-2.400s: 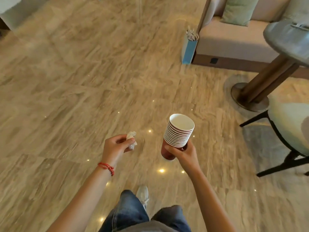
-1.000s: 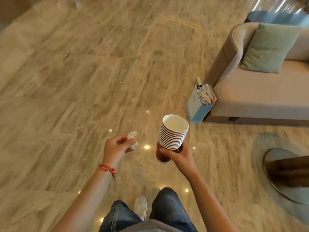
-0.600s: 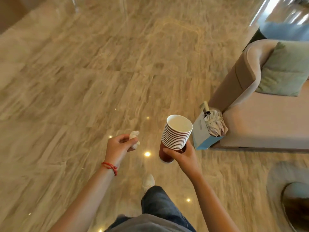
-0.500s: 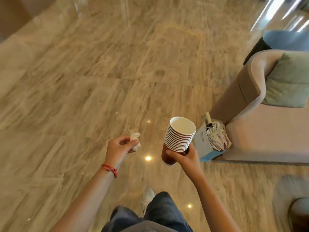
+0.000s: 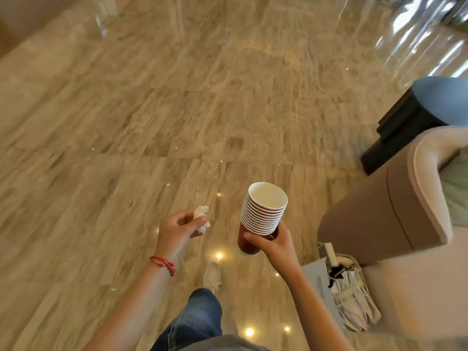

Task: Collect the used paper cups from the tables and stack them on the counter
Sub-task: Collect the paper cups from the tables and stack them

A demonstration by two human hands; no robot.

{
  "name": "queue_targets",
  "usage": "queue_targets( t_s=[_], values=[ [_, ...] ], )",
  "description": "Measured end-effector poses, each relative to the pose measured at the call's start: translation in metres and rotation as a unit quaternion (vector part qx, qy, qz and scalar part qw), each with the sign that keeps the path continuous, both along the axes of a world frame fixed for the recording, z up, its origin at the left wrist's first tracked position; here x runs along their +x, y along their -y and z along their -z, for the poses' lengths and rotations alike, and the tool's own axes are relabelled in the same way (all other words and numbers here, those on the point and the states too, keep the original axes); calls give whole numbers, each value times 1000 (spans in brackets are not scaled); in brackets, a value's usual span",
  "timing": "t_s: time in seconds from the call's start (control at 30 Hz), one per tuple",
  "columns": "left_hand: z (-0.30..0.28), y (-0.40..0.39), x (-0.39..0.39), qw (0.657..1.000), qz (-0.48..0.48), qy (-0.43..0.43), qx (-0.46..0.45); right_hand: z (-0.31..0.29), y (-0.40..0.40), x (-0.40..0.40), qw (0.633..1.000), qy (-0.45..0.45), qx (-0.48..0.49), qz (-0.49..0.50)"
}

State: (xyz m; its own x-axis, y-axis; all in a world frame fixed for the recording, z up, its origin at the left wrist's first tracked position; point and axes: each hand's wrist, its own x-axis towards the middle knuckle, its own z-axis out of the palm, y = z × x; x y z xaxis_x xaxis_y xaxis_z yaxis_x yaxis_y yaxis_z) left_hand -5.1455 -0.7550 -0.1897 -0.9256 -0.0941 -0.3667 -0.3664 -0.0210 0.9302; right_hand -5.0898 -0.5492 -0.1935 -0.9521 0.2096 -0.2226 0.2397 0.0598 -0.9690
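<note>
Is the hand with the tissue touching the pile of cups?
Apart. The head view shows bare floor between the left hand, pinching the tissue, and the cup stack.

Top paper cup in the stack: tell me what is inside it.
The top paper cup shows only a bare white inside wall; its bottom is hidden by the angle. The right hand grips the stack low.

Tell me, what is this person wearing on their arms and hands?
Both forearms are bare, with no sleeves in view and no gloves on either hand. The left hand has a thin red cord bracelet looped round its wrist, apparently in a couple of strands. The right hand and its wrist show no bracelet, watch or ring that I can make out.
</note>
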Motion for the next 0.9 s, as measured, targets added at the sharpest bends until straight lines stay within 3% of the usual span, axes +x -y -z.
queue_targets(
  t_s=[0.27, 0.63, 0.9],
  values=[
    [-20, -47, -221, 999, 44, -4, -21, -28, -41, -210, 1000, -6, -15, 27],
    [-2, -160, -496, 996, 84, -5, -19, 2, -152, -467, 998, -5, -5, 68],
    [-22, -233, -689, 997, 78, -22, -17, -12, -231, -672, 998, -8, 15, 64]
  ],
)
